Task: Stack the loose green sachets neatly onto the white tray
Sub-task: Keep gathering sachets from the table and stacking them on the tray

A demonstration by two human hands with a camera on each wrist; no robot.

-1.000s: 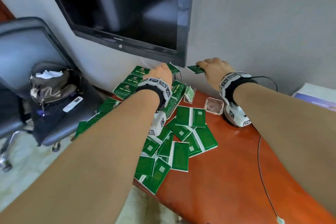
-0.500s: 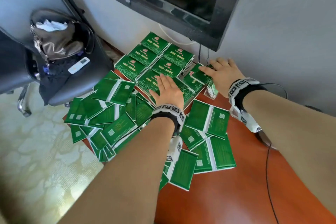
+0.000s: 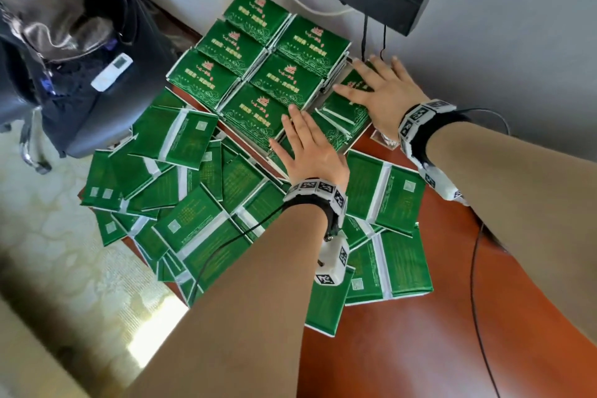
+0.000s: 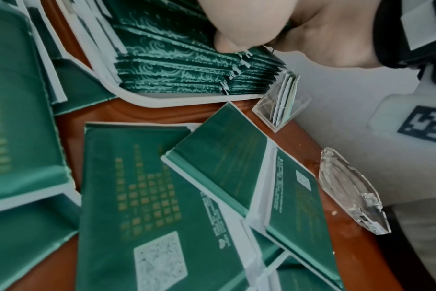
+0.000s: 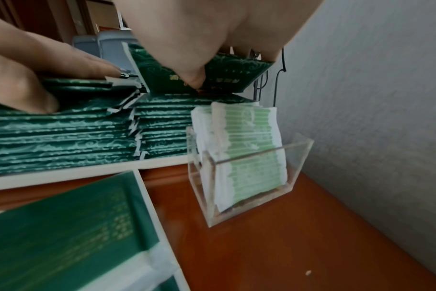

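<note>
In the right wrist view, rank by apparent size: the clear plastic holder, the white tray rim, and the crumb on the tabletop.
Largest to smallest, as they look in the right wrist view:
1. clear plastic holder, though nearness to the camera may inflate it
2. white tray rim, only a thin strip showing
3. crumb, a speck on the tabletop

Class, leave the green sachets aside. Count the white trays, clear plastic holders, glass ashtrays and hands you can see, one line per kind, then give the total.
white tray: 1
clear plastic holder: 1
glass ashtray: 1
hands: 2 (left hand, right hand)
Total: 5
</note>
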